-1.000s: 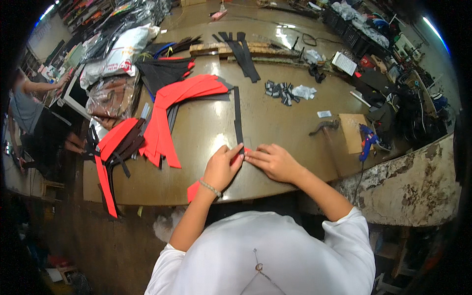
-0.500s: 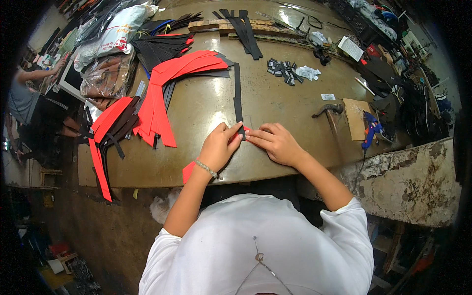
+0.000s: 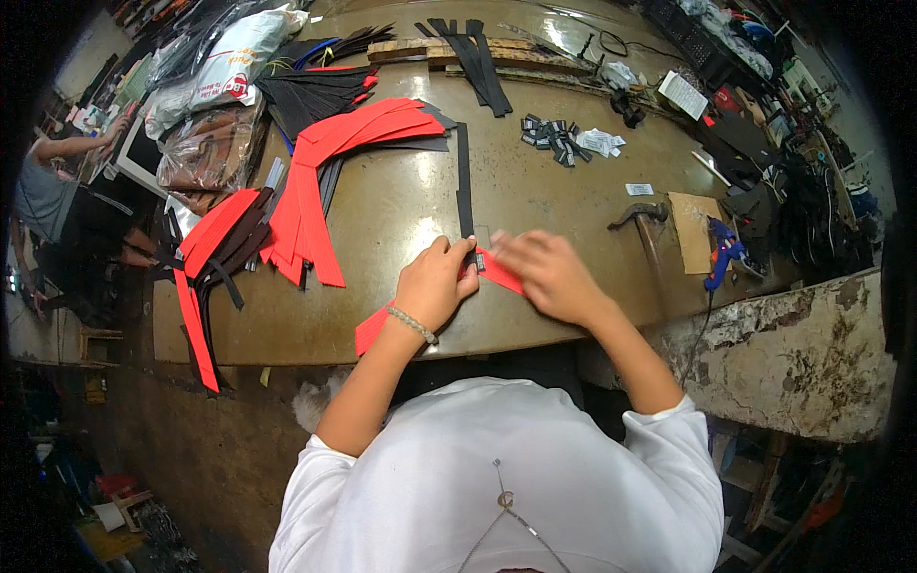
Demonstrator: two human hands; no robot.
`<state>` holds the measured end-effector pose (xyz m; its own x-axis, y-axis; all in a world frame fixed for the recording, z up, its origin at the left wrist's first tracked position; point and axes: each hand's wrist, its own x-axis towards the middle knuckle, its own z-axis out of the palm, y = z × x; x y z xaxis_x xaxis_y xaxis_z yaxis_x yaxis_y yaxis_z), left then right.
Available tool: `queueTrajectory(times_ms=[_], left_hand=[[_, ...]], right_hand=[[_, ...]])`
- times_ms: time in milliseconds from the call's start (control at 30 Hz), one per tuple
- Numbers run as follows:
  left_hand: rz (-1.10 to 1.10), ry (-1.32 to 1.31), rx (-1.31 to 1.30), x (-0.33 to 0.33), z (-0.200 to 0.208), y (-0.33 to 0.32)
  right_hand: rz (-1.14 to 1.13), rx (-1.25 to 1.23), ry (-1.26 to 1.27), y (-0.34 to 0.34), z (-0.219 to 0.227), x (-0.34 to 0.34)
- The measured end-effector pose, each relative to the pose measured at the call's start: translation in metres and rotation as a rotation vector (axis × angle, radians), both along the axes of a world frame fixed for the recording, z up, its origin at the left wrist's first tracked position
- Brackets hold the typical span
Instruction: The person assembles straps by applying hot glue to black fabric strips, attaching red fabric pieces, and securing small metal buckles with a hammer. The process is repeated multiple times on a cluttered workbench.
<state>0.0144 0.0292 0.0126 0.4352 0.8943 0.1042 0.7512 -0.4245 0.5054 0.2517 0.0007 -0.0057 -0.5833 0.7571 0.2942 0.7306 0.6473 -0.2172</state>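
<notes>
A red strip (image 3: pixel 502 275) lies slantwise on the table beneath my hands, and its other end (image 3: pixel 374 328) shows past my left wrist. My left hand (image 3: pixel 430 286) is closed on the strip, thumb and fingertips pressing by a small black tag (image 3: pixel 480 261). Over the strip's right part is my right hand (image 3: pixel 549 279), its fingers smeared by motion; whether it holds anything I cannot make out. A long black strip (image 3: pixel 464 177) runs away from my left fingertips. Beside the fingertips a faint rectangle (image 3: pixel 481 234) shows on the tabletop.
Fanned red strips (image 3: pixel 310 181) and a red-and-black bundle (image 3: pixel 205 248) lie at left. Small black tags (image 3: pixel 549 137) are piled farther back. A hammer (image 3: pixel 645 224), cardboard (image 3: pixel 690 232) and a blue glue gun (image 3: pixel 724 253) lie at right. Another person (image 3: pixel 57 191) stands far left.
My right hand has lifted off the tag and shifted a little rightward, uncovering more of the red strip and the small black tag. My left hand stays almost in place.
</notes>
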Motion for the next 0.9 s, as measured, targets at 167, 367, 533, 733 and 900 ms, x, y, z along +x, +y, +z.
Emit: queueTrajectory(times_ms=[167, 367, 533, 733, 900], left_hand=[[0.020, -0.337, -0.005, -0.013, 0.001, -0.007], [0.105, -0.376, 0.176, -0.030, -0.017, -0.022], [0.127, -0.408, 0.156, -0.032, -0.027, -0.024], [0.103, -0.366, 0.183, -0.032, -0.020, -0.025], [0.048, -0.265, 0.186, -0.028, -0.015, -0.024]], right_hand=[[-1.134, 0.223, -0.075, -0.036, 0.004, 0.083], [-1.041, -0.087, 0.396, -0.052, 0.058, 0.032], [-0.491, -0.521, 0.197, -0.047, 0.054, -0.054], [-0.619, -0.480, 0.512, -0.052, 0.058, -0.061], [-0.708, -0.492, 0.266, -0.043, 0.058, -0.043]])
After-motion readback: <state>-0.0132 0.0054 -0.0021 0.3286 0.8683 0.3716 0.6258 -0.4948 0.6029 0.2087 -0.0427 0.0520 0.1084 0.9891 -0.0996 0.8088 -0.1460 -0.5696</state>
